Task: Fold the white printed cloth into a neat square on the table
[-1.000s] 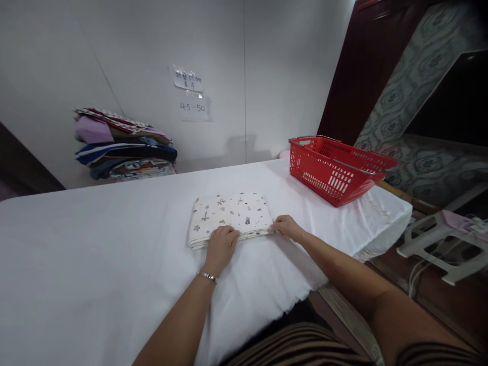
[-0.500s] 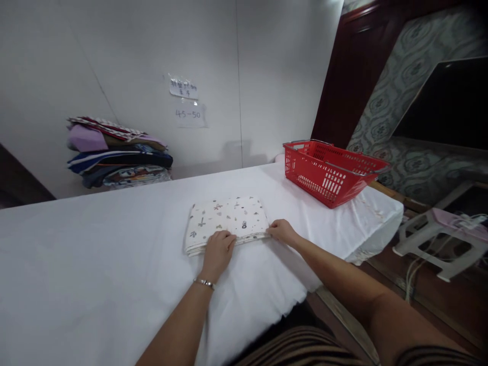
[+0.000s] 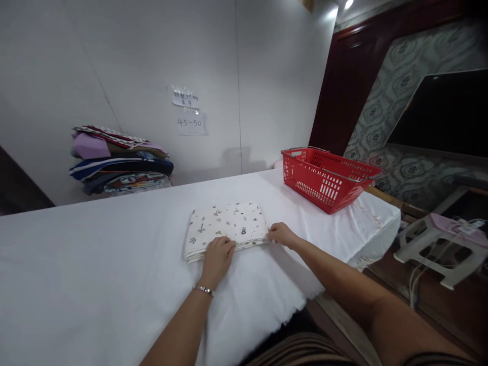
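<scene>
A white folded cloth with small scattered prints lies flat on the white-covered table, its layered edge toward me. My left hand, with a bracelet at the wrist, rests at the middle of that near edge, its fingers closed over the layers. At the near right corner, my right hand pinches the cloth between thumb and fingers.
A red plastic basket with metal handles stands at the table's right end. Several folded fabrics form a pile at the back left, against the wall. Right of the table is a plastic stool with cables on it.
The whole view has shifted slightly, with the scene sitting a little lower in the picture. Both hands keep their places on the cloth, which looks the same.
</scene>
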Demonstrator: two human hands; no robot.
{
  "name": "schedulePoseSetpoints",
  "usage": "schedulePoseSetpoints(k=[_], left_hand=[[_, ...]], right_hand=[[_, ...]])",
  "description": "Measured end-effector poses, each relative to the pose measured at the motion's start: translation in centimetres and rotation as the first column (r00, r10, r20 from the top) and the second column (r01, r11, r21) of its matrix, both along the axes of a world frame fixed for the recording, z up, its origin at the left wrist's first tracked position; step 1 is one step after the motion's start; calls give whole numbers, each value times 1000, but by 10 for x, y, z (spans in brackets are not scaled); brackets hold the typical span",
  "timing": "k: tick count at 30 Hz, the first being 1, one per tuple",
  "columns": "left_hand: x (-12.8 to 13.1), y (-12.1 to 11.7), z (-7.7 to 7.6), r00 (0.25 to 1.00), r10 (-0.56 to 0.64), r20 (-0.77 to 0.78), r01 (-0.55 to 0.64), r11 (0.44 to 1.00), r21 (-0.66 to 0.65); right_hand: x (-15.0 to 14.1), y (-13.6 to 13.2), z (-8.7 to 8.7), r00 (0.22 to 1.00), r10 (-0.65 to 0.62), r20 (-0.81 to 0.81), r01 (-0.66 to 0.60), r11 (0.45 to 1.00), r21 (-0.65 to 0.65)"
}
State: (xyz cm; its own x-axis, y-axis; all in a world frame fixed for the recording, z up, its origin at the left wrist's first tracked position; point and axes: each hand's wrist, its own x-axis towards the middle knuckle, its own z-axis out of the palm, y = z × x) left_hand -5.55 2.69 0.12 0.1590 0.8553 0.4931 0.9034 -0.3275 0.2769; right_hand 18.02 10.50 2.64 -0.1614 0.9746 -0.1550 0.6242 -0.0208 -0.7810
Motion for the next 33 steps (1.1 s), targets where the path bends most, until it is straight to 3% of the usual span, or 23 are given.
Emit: schedulePoseSetpoints(k=[13,20,33], left_hand=[[0,0,1,1000,-9,9,9,1000,5],[2,0,2,1000,5,-4,-5,1000,-16],[1,1,-1,1000,12,-10,-13,1000,-27]], right_hand=[[0,3,3,998,2,61,-5,999,42],[0,7,-3,984,14,179,-35,992,117],[0,5,6,982,19,186,-41,992,116]])
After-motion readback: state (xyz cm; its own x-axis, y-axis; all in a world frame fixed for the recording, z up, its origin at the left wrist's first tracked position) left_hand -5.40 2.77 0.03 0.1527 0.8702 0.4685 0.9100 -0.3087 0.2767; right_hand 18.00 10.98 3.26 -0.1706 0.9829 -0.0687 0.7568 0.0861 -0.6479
